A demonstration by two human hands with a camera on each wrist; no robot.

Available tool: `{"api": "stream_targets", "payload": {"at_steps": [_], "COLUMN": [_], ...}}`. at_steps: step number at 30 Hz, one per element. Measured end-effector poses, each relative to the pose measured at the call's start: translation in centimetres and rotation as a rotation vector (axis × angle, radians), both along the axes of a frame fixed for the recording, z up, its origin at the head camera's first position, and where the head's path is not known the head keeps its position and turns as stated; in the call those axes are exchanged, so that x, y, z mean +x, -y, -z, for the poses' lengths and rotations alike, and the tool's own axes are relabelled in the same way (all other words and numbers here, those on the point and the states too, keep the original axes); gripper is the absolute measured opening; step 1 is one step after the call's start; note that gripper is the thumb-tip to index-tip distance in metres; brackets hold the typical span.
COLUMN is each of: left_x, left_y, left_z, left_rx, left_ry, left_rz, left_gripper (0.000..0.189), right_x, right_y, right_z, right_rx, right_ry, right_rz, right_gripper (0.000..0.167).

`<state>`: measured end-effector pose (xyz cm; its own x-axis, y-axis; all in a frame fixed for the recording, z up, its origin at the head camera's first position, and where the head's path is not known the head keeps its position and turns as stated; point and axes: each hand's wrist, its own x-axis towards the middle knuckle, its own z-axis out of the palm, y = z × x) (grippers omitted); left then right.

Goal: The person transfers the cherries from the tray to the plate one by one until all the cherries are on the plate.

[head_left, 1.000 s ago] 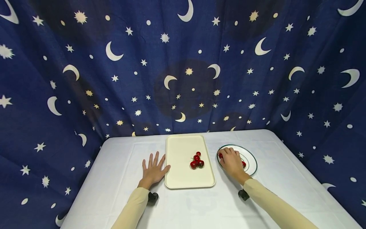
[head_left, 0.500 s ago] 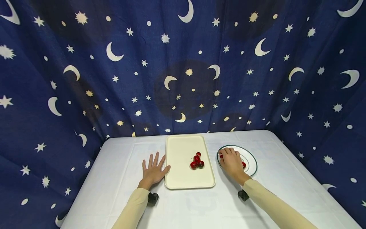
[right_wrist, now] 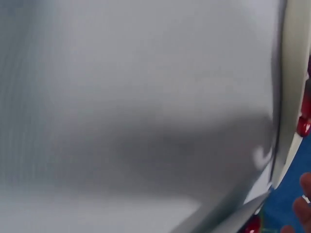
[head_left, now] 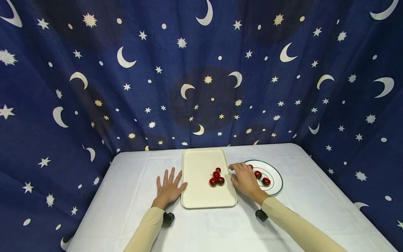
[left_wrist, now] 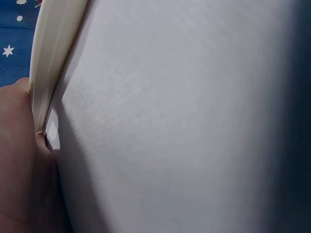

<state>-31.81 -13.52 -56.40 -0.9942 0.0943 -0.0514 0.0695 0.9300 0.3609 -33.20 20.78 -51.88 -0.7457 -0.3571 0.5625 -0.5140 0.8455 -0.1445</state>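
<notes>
In the head view, the left hand (head_left: 170, 190) spreads its fingers wide, touching the tray (head_left: 198, 192); the right hand (head_left: 247, 180) bends its fingers at the tray's right edge, and whether they hold something, I cannot tell. Cherries (head_left: 221, 181) lie on tray and plate (head_left: 275, 176). Both wrist views show the tray.

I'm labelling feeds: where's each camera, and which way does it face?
Head: worn there, looks forward and down at tray, plate; left hand, right hand and sleeves show.
Left wrist: worn there, faces tablecloth; part of that hand shows.
Right wrist: worn there, faces tablecloth; some fingertips show.
Both wrist views share the tray's edge.
</notes>
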Motion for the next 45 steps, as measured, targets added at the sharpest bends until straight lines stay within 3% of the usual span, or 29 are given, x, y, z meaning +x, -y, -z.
{"api": "stream_targets", "payload": {"at_steps": [6,10,15,23,31,45], "left_x": [-0.2,-0.2,-0.2,-0.1,0.1,0.1], "left_y": [0.1,0.2,0.1,0.0,-0.1,0.0], "left_z": [0.1,0.2,0.2,0.0,-0.2,-0.1], "left_rx": [0.001,0.002,0.002,0.008,0.020,0.020], "left_ry": [-0.002,-0.005,-0.009,-0.003,-0.004,-0.008], "left_rz": [-0.004,-0.004,-0.001,-0.003,-0.003,-0.002], "left_gripper": [0.076,0.076,0.076,0.076,0.075,0.076], "right_x": [0.5,1.0,1.5,1.2,1.2,0.7], "right_y": [1.3,2.0,2.5,2.5,2.2,-0.2], "right_z": [-0.3,-0.4,0.0,1.0,1.3,0.7], "right_rx": [-0.001,0.051,0.139,0.172,0.152,0.069], "right_ry": [0.074,0.125,0.084,-0.005,0.040,-0.011], "right_rz": [-0.068,-0.093,-0.118,-0.107,-0.092,-0.034], "right_gripper": [0.027,0.028,0.032,0.038,0.038,0.036]}}
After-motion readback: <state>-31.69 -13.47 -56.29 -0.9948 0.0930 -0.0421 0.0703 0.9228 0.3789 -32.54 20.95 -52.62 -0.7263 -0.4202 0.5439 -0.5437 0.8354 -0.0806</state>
